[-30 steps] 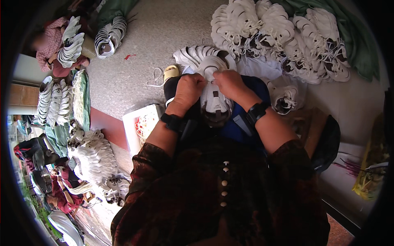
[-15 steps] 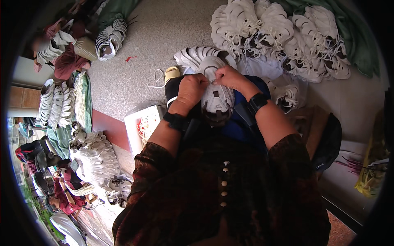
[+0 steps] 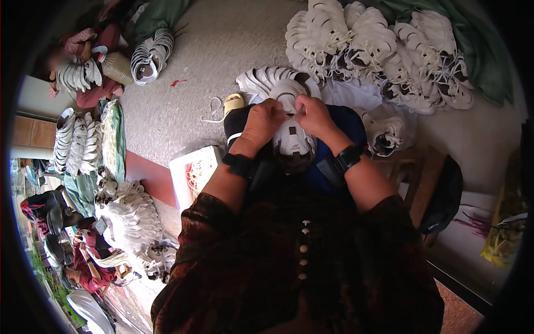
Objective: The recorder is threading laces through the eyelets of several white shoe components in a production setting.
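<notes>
On my lap lies a white mesh shoe upper with a dark brown opening toward me. My left hand is closed in a pinch at its left side, near the middle. Opposite it, my right hand also pinches, its fingertips close to the left ones. Whatever sits between the fingertips is too small to make out. Just beyond both hands, a curved row of nested white uppers spreads out. A dark band circles each wrist.
Heaps of white laced uppers lie far right on green cloth. A box with pale laces stands to my left, a yellow slipper ahead of it. A wooden stool is at right. Co-workers sit at left among more uppers.
My hands and the shoe upper have shifted slightly; my right hand has come a little closer to me and to the left. A co-worker at far left has moved their arms.
</notes>
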Tool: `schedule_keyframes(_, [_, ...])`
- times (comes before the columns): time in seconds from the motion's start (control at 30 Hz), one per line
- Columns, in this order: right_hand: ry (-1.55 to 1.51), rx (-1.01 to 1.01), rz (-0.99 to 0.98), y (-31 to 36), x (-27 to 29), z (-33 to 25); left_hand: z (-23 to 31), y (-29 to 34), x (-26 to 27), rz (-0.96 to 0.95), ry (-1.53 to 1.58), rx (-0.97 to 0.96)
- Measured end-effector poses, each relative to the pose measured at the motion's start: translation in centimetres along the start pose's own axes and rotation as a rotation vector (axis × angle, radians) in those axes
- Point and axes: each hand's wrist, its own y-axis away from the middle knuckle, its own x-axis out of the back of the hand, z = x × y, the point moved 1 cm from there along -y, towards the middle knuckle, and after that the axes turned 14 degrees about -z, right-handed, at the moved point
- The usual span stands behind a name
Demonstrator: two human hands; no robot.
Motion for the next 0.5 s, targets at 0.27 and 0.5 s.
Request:
schedule_keyframes(0.27, [0.121,0.088,0.09,0.5,-0.2,-0.6,0.2,-0.1,-0.8,-0.005,-0.181,-0.005])
schedule_keyframes(0.5, [0.236,0.123,0.081,0.8,0.0,-1.1,0.4,-0.5,-0.8,-0.031,-0.291,-0.083])
